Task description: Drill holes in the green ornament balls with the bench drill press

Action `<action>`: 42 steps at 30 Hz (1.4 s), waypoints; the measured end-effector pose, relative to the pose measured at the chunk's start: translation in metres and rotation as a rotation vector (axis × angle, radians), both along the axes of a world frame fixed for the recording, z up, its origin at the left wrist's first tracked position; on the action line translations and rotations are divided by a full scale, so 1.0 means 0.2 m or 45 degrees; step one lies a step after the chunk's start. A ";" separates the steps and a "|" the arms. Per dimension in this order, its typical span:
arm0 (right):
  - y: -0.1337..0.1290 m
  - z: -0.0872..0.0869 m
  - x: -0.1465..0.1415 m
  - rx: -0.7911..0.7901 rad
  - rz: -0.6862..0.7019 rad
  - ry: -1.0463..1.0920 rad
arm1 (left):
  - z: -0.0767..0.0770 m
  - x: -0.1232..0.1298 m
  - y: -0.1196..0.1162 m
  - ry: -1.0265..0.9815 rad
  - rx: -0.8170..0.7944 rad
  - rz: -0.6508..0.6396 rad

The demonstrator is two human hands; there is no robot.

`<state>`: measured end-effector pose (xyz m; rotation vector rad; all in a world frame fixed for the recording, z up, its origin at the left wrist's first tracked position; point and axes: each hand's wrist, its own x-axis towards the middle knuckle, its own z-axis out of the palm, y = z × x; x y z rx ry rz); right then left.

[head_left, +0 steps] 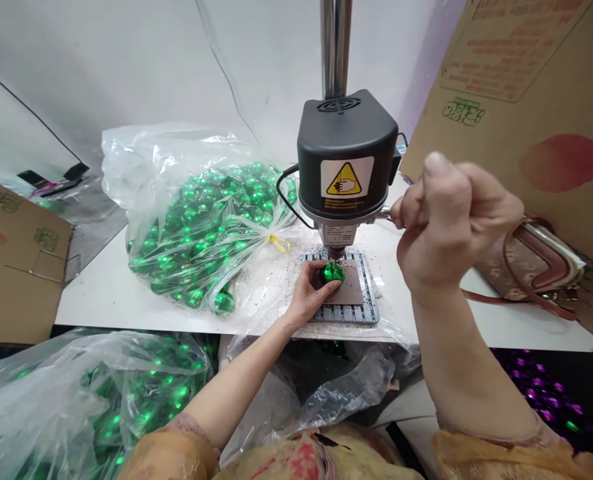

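Observation:
A shiny green faceted ball [333,273] rests on a brown pad [352,291] over the slotted base plate [371,313] of a small drill press [347,150]. My left hand [310,290] grips the ball from the left, with thumb and fingers curved around it. Right above the ball is the drill's chuck [335,253]; whether the bit has entered the ball I cannot tell. My right hand [449,217] is closed around the press's lever [385,213] at the right of the black housing, and most of the lever is hidden inside the fist.
A tied clear bag of green balls [196,233] lies left of the press on the white table [101,293]. Another bag [141,393] sits below the front edge. Cardboard boxes [16,260] flank both sides. A handbag [531,260] stands at right; purple balls [551,393] lie beneath.

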<state>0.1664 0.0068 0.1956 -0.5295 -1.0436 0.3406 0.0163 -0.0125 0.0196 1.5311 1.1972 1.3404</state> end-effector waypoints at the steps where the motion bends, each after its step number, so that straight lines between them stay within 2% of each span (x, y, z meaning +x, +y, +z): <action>1: 0.01 0.04 0.00 -0.002 0.022 0.021 | 0.02 0.00 -0.03 0.042 0.011 0.054; 3: 0.03 0.07 0.00 0.004 0.031 0.035 | 0.07 -0.03 -0.12 0.188 0.041 0.051; 4: 0.03 0.08 0.01 0.015 0.033 0.037 | 0.08 -0.05 -0.18 0.294 0.065 -0.020; 7: 0.04 0.06 0.02 0.016 0.046 -0.001 | 0.10 -0.14 -0.36 0.736 0.227 -0.398; 10: 0.03 0.06 0.02 0.038 0.045 -0.020 | 0.06 -0.22 -0.52 1.230 0.428 -0.644; 13: 0.02 0.06 0.01 0.047 0.008 -0.015 | -0.02 -0.22 -0.61 1.413 0.432 -0.685; 16: 0.03 0.06 0.01 0.057 -0.021 -0.023 | -0.12 -0.14 -0.63 1.333 0.085 -0.644; 19: 0.04 0.06 0.01 0.079 -0.008 0.010 | -0.21 0.01 -0.60 1.028 -0.420 -0.699; 21: 0.04 0.06 0.01 0.078 0.005 0.026 | -0.25 0.12 -0.59 0.714 -0.660 -0.962; 23: 0.03 0.05 0.01 0.066 0.015 0.030 | -0.26 0.24 -0.61 0.321 -0.763 -1.391; 25: 0.02 0.05 0.01 0.035 0.024 0.039 | -0.22 0.33 -0.63 0.029 -0.758 -1.748; 27: 0.01 0.05 0.01 0.014 0.043 0.059 | -0.13 0.36 -0.62 0.040 -0.748 -1.867; 28: 0.01 0.06 0.01 0.011 0.054 0.067 | -0.06 0.34 -0.60 0.121 -0.737 -1.851; 29: 0.01 0.06 0.01 -0.024 0.077 0.073 | 0.00 0.29 -0.57 0.215 -0.702 -1.767; 30: 0.00 0.06 0.01 -0.032 0.082 0.086 | 0.07 0.22 -0.54 0.292 -0.623 -1.586; 32: 0.00 0.06 0.01 -0.052 0.090 0.072 | 0.20 0.02 -0.47 0.336 -0.408 -1.113; 34: 0.00 0.05 0.02 -0.051 0.073 0.059 | 0.27 -0.21 -0.40 0.336 -0.291 -0.603; 36: 0.00 0.05 0.02 -0.044 0.054 0.045 | 0.29 -0.42 -0.36 0.487 -0.292 -0.138; 38: 0.00 0.05 0.02 -0.037 0.047 0.049 | 0.25 -0.57 -0.34 0.806 -0.327 0.208; 40: -0.01 0.05 0.01 -0.063 0.038 0.062 | 0.20 -0.64 -0.33 1.153 -0.336 0.469; 42: -0.02 0.06 0.01 -0.109 0.015 0.057 | 0.15 -0.66 -0.34 1.416 -0.352 0.650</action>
